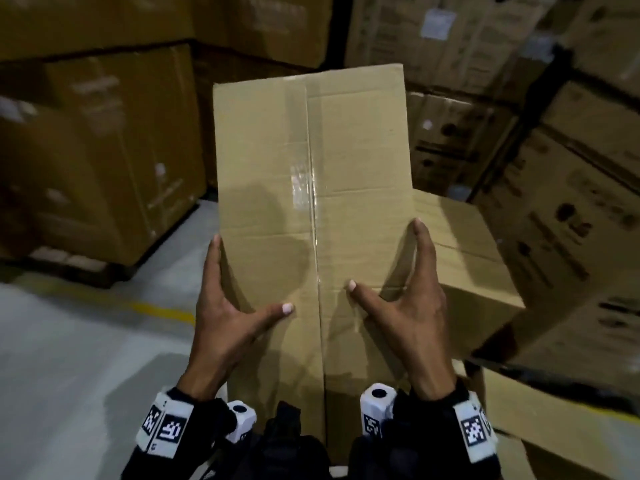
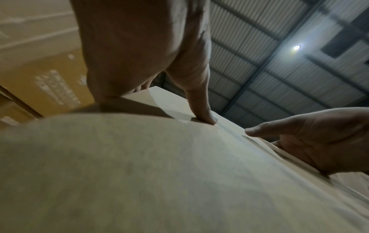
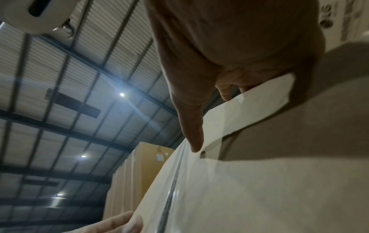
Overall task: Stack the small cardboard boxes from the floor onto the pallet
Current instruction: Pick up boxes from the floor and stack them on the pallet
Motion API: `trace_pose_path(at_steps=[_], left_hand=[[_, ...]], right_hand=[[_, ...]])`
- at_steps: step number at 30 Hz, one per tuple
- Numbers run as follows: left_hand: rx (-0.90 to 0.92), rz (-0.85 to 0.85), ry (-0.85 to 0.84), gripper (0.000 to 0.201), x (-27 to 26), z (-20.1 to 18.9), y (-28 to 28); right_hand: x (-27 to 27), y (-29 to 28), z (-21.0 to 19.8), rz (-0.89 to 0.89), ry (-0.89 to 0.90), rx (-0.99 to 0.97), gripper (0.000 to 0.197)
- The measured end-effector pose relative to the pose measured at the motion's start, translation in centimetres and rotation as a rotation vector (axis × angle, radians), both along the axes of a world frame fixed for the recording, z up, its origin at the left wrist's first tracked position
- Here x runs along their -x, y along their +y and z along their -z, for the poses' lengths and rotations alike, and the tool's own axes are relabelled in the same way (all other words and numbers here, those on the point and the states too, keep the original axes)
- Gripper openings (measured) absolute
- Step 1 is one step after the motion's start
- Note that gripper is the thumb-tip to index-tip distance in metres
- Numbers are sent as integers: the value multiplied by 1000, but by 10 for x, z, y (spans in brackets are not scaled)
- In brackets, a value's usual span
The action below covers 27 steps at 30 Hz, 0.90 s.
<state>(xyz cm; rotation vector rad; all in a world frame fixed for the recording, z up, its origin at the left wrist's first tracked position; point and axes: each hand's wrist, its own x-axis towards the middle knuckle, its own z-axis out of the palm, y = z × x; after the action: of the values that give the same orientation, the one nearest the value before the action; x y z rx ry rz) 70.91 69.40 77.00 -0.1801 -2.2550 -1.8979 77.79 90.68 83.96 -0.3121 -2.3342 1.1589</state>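
Note:
I carry a small brown cardboard box [image 1: 311,188] with a taped centre seam, lifted in front of my chest. My left hand [image 1: 235,306] presses its left side, index finger straight along the edge and thumb flat on top. My right hand [image 1: 412,299] mirrors it on the right side. The left wrist view has the box top [image 2: 139,173] with my left thumb [image 2: 201,110] on it and the right hand [image 2: 319,138] beyond. In the right wrist view the right thumb [image 3: 191,134] lies by the seam of the box [image 3: 259,181]. The remaining fingers are hidden down the sides.
Another small box [image 1: 474,271] sits below and to the right, on more cardboard boxes [image 1: 554,434]. Tall stacks of large cartons stand left [image 1: 104,150], behind and right [image 1: 571,202]. Grey floor [image 1: 69,341] with a yellow line [image 1: 156,308] lies to the left.

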Motion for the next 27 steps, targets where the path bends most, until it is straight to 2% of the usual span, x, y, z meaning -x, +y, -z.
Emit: trace_pose_path(at_steps=[6, 12, 20, 25, 27], left_hand=[[15, -171, -17, 137, 54, -7, -74], [21, -235, -66, 137, 119, -3, -105], [70, -327, -63, 139, 264, -11, -123], [70, -364, -28, 137, 361, -30, -131], [91, -385, -31, 137, 392, -31, -134]], right_hand=[[93, -62, 2, -183, 0, 32, 113], [188, -90, 13, -222, -51, 50, 113], [348, -110, 22, -317, -35, 123, 109], [457, -119, 9, -357, 13, 216, 105], [490, -122, 12, -365, 30, 193, 106]])
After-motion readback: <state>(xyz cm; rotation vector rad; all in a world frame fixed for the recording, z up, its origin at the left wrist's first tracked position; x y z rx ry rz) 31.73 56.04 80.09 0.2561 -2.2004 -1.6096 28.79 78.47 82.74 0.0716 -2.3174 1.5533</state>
